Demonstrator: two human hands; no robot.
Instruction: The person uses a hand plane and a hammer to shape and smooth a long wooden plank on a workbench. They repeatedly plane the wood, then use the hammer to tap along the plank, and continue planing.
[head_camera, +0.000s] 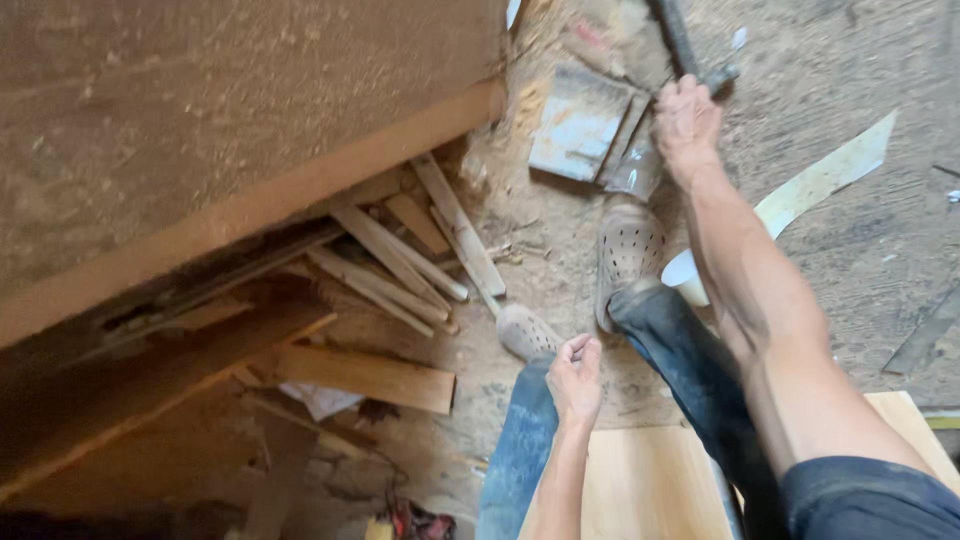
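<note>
Hammer-like tool (718, 76) is the thing being gripped, far out on the dusty floor (850, 260) at the end of the outstretched right arm. Nearest the camera, a pale wooden board (650, 490) is lying flat under the person's legs, probably serving as a seat or a work surface. Just beyond it, the left hand (577, 375) is hovering over the left knee with fingers loosely curled in, holding nothing that can be made out (likely just keeping balance while the body is leaning forward). Two perforated grey clogs (628, 245) are planted on the floor past that hand, and a white cup (688, 278) is peeking out beside the right leg. To the left, loose wooden slats (420, 255) are lying fanned out under the edge of a large dusty workbench (250, 200), as offcuts tossed aside tend to. Farthest away, the right hand (686, 118) is wrapped closed around the tool's dark handle, whose short metal end is sticking out to the right of the knuckles, just beside a flat blue-grey metal piece (578, 125) resting on the ground.
</note>
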